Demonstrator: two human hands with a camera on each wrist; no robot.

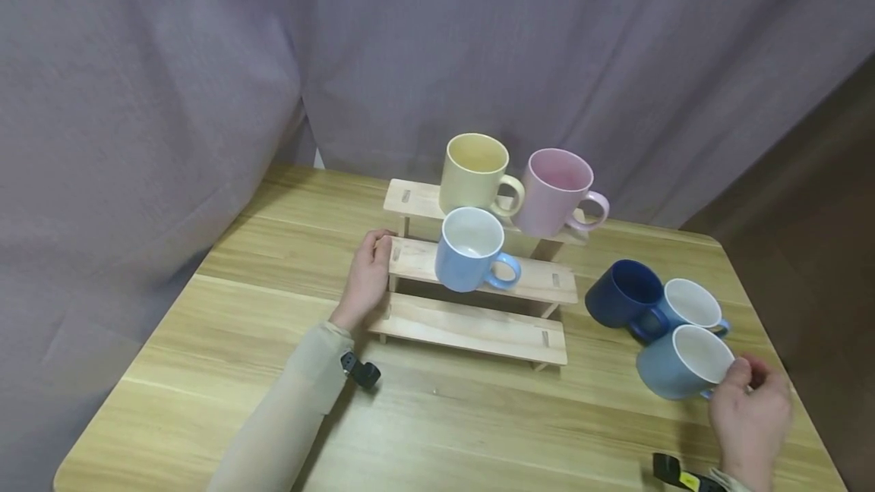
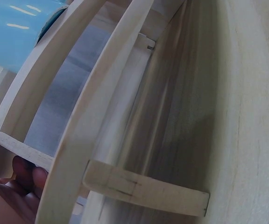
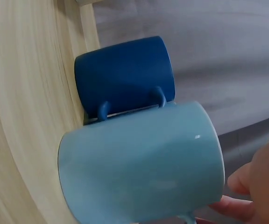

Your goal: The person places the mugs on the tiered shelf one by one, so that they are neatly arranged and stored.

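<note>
My left hand (image 1: pixel 368 275) grips the left end of the middle step of a three-tier wooden shelf (image 1: pixel 472 329); its fingers curl beside a support in the left wrist view. A light blue mug (image 1: pixel 467 253) stands on that step, with a yellow mug (image 1: pixel 472 177) and a pink mug (image 1: pixel 550 196) on the top one. At the right, my right hand (image 1: pixel 752 408) has its fingers curled at the handle side of a grey-blue mug (image 3: pixel 139 163), close to the rim. The mug partly hides the fingertips in the right wrist view.
Beside the grey-blue mug are a dark blue mug (image 1: pixel 618 298) and another blue mug (image 1: pixel 690 302), partly hidden behind it. The wooden table (image 1: pixel 225 370) has its right edge near my right hand. A grey curtain (image 1: pixel 437 59) hangs behind the shelf.
</note>
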